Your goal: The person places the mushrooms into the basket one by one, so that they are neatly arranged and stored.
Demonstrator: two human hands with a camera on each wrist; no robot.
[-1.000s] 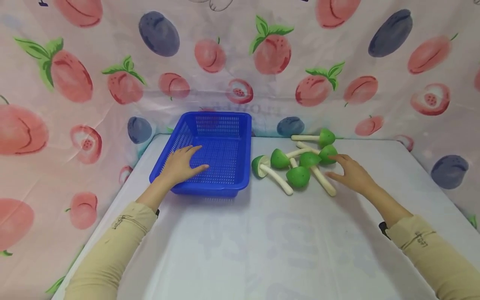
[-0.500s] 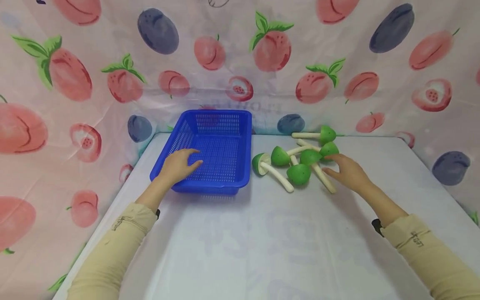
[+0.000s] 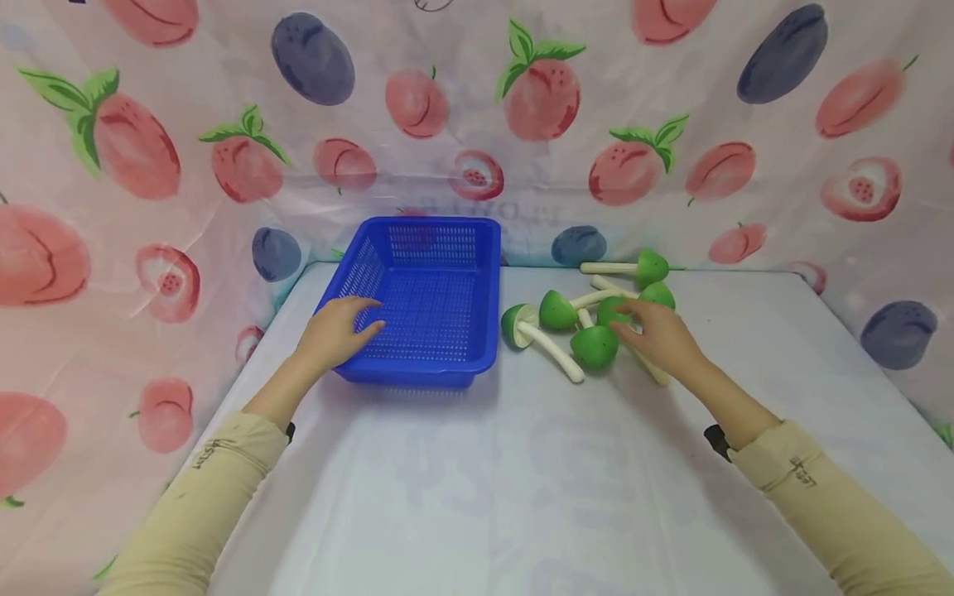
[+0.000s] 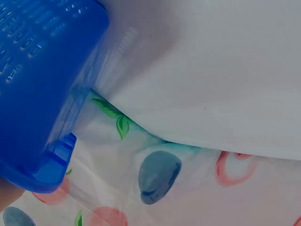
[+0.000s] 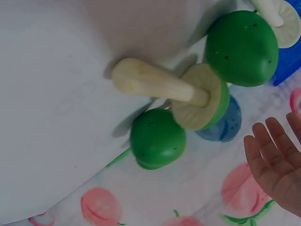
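Several toy mushrooms with green caps and pale stems lie grouped right of a blue plastic basket (image 3: 488, 306). My right hand (image 3: 659, 331) hovers over the group, its fingers at a mushroom (image 3: 611, 310) that it partly covers. In the right wrist view, the right hand (image 5: 280, 172) appears with relaxed fingers, apart from a mushroom (image 5: 150, 84) whose stem points left. My left hand (image 3: 335, 333), fingers loosely spread, is over the basket's near left rim; whether it touches is unclear. The left wrist view shows the basket's corner (image 4: 56, 94) and only a sliver of hand.
A white cloth (image 3: 522, 480) covers the table. Behind and to the sides hangs a fruit-printed curtain (image 3: 462, 83). One mushroom (image 3: 651, 269) lies at the table's back edge; another (image 3: 550, 349) lies close beside the basket.
My right hand has moved left, from the group's right side to above its middle. My left hand has drawn back slightly to the left. The basket and mushrooms stay put.
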